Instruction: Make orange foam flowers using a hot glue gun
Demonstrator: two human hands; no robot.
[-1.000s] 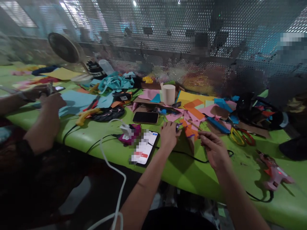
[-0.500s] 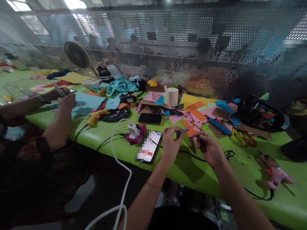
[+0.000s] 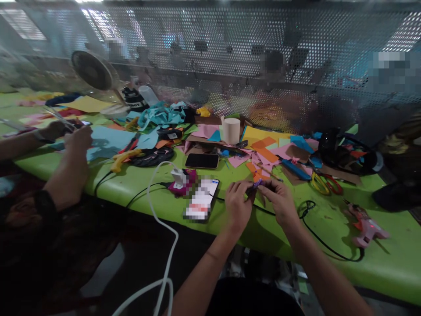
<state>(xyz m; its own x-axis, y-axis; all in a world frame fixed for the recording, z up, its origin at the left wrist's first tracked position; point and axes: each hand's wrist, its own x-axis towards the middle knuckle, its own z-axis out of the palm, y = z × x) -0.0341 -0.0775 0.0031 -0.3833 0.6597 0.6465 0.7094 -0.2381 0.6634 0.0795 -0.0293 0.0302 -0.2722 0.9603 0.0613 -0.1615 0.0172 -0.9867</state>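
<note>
My left hand (image 3: 238, 202) is closed on a small purple piece (image 3: 258, 183), held over the front of the green table (image 3: 276, 239). From the other side my right hand (image 3: 281, 198) pinches at the same piece, so the fingertips of both hands nearly meet. The piece is too small and partly covered to name; it may be paper. Just left of my left hand lies a phone with a lit screen (image 3: 203, 199). Orange paper scraps (image 3: 255, 171) lie behind my fingers.
A pink glue gun (image 3: 366, 228) with a black cord rests at the right, near yellow-handled scissors (image 3: 319, 183). A dark phone (image 3: 201, 161), a white paper roll (image 3: 232, 131) and a magenta power adapter (image 3: 180, 182) stand nearby. Another person's hand (image 3: 77, 136) works at the left.
My hands have come together; the purple piece now sits between both sets of fingertips, where before they were apart with purple in each. The camera view has shifted slightly.
</note>
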